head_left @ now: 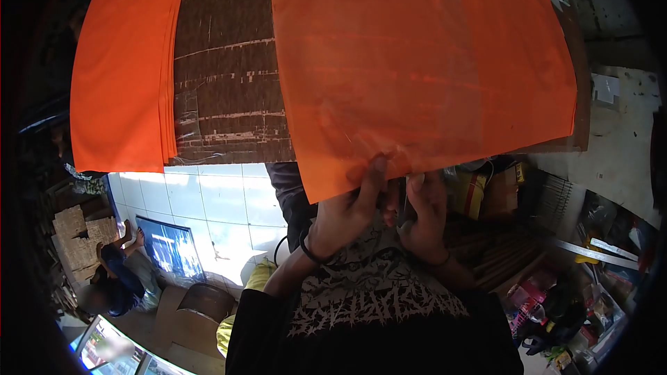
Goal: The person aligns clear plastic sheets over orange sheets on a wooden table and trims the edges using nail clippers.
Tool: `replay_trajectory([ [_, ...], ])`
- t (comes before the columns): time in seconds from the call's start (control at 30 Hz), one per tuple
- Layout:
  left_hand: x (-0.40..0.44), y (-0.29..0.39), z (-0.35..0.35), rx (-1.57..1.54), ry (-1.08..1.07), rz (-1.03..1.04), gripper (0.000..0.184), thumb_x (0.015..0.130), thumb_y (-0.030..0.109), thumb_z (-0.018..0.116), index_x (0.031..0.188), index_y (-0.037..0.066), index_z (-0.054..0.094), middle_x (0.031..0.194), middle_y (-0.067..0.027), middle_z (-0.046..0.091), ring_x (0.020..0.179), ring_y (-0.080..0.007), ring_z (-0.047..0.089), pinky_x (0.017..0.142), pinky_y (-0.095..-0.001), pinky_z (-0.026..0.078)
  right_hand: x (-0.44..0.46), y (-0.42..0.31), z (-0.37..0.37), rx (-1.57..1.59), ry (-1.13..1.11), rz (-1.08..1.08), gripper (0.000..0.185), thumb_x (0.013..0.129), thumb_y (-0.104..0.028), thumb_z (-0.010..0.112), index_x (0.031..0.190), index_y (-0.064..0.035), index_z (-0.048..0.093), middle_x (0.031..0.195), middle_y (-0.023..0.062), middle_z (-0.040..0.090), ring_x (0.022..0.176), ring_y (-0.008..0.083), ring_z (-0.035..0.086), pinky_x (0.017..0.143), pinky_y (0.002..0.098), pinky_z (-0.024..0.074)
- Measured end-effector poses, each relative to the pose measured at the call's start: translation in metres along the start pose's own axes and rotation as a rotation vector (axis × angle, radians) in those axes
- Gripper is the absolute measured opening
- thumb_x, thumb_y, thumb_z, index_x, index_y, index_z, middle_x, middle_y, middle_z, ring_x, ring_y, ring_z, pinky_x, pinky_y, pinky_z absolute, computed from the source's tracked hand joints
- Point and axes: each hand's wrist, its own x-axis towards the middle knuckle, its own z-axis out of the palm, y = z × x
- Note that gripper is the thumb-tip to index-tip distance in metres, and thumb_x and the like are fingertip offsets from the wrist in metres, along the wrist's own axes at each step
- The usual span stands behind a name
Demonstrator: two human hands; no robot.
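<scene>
A thin, see-through orange cloth (389, 48) lies over a worn brown board (229, 62), and its near edge hangs past the board's front. At that edge my left hand (347, 208) is closed, thumb and fingers pinching the cloth, which is wrinkled there. Just beside it, my right hand (425, 212) is closed under the same edge with its thumb raised. What sits between the right fingers is too small and dark to make out. To the left, a stack of folded orange cloth (125, 62) rests on the board, its layers showing along one side.
A person (132, 271) sits on the floor at the lower left beside a dark glossy panel (170, 246). White floor tiles (222, 194) show below the board. At right are a pale table (625, 139), a metal ruler (597, 253) and piled goods (549, 305).
</scene>
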Motion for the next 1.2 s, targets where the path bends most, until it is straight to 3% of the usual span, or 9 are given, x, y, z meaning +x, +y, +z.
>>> replay_trajectory([
  [0.27, -0.001, 0.000, 0.000, 0.014, 0.035, 0.002, 0.029, 0.099, 0.019, 0.044, 0.110, -0.005, 0.054, 0.065, -0.0051, 0.052, 0.051, -0.0124, 0.054, 0.044, -0.0253, 0.047, 0.004, 0.001, -0.001, 0.033, 0.009, 0.050, 0.035, 0.096, -0.023, 0.047, 0.122, -0.0005, 0.042, 0.080, 0.0078, 0.055, 0.063, 0.0130, 0.056, 0.048, 0.0242, 0.0455],
  [0.5, -0.016, 0.015, -0.020, 0.083, 0.105, 0.122, 0.024, 0.097, 0.021, 0.050, 0.100, -0.002, 0.056, 0.066, -0.0050, 0.055, 0.054, -0.0103, 0.055, 0.048, -0.0236, 0.045, -0.020, -0.004, -0.063, 0.019, 0.177, -0.125, 0.063, 0.078, -0.056, 0.066, 0.108, -0.0045, 0.046, 0.069, 0.0007, 0.048, 0.042, 0.0048, 0.039, 0.036, 0.0191, 0.0281],
  [0.57, -0.019, 0.039, -0.023, 0.098, 0.150, 0.195, 0.025, 0.096, 0.022, 0.051, 0.100, -0.002, 0.056, 0.067, -0.0061, 0.056, 0.054, -0.0108, 0.055, 0.048, -0.0230, 0.045, -0.019, -0.020, -0.089, -0.201, 0.418, -0.446, 0.056, 0.079, -0.052, 0.068, 0.103, -0.0059, 0.046, 0.072, -0.0012, 0.046, 0.048, 0.0024, 0.038, 0.041, 0.0180, 0.0291],
  [0.67, -0.010, 0.082, -0.032, 0.127, 0.294, 0.223, 0.025, 0.096, 0.022, 0.049, 0.102, -0.002, 0.053, 0.070, -0.0097, 0.060, 0.051, -0.0136, 0.057, 0.047, -0.0234, 0.045, -0.008, -0.048, -0.145, -0.537, 0.922, -0.680, 0.014, 0.090, -0.011, 0.060, 0.093, -0.0064, 0.048, 0.078, -0.0042, 0.043, 0.068, 0.0037, 0.040, 0.061, 0.0191, 0.0350],
  [0.73, 0.008, 0.081, -0.069, 0.483, 0.435, 0.354, 0.024, 0.095, 0.019, 0.044, 0.103, -0.003, 0.051, 0.067, -0.0110, 0.060, 0.046, -0.0166, 0.057, 0.044, -0.0258, 0.047, 0.001, -0.089, -0.149, -0.744, 0.945, -0.695, 0.010, 0.090, -0.009, 0.060, 0.088, -0.0052, 0.050, 0.076, -0.0039, 0.045, 0.066, 0.0043, 0.039, 0.062, 0.0193, 0.0350],
  [0.93, 0.006, 0.134, -0.099, 0.663, 0.263, 0.037, 0.018, 0.094, 0.010, 0.040, 0.096, -0.004, 0.049, 0.067, -0.0137, 0.059, 0.043, -0.0182, 0.056, 0.041, -0.0281, 0.048, 0.077, -0.191, -0.174, -1.028, 0.745, -0.930, 0.015, 0.087, -0.015, 0.064, 0.091, -0.0021, 0.058, 0.073, 0.0061, 0.061, 0.064, 0.0133, 0.054, 0.058, 0.0275, 0.0420],
  [1.0, 0.008, 0.145, -0.096, 0.835, 0.300, -0.010, 0.017, 0.089, 0.009, 0.052, 0.100, -0.003, 0.051, 0.079, -0.0149, 0.060, 0.056, -0.0219, 0.060, 0.049, -0.0327, 0.051, 0.117, -0.222, -0.174, -1.185, 0.626, -0.861, 0.022, 0.085, -0.022, 0.066, 0.091, -0.0018, 0.060, 0.079, 0.0136, 0.065, 0.068, 0.0250, 0.061, 0.061, 0.0337, 0.0460],
  [1.07, 0.012, 0.142, -0.073, 1.486, 0.557, 0.415, 0.034, 0.077, 0.012, 0.069, 0.105, 0.000, 0.053, 0.095, -0.0141, 0.059, 0.081, -0.0265, 0.061, 0.065, -0.0387, 0.051, 0.161, -0.250, -0.163, -1.349, 0.532, -0.651, 0.034, 0.081, -0.032, 0.068, 0.093, -0.0016, 0.060, 0.082, 0.0168, 0.065, 0.075, 0.0339, 0.063, 0.067, 0.0389, 0.0484],
  [1.2, 0.036, 0.125, -0.007, 1.718, -0.488, 0.489, 0.086, 0.067, 0.043, 0.077, 0.139, 0.019, 0.038, 0.148, -0.0140, 0.026, 0.138, -0.0375, 0.020, 0.111, -0.0540, 0.013, 0.272, -0.265, -0.175, -1.495, 0.389, -0.628, 0.051, 0.077, -0.044, 0.069, 0.105, -0.0029, 0.060, 0.094, 0.0179, 0.066, 0.092, 0.0346, 0.063, 0.078, 0.0425, 0.0500],
])
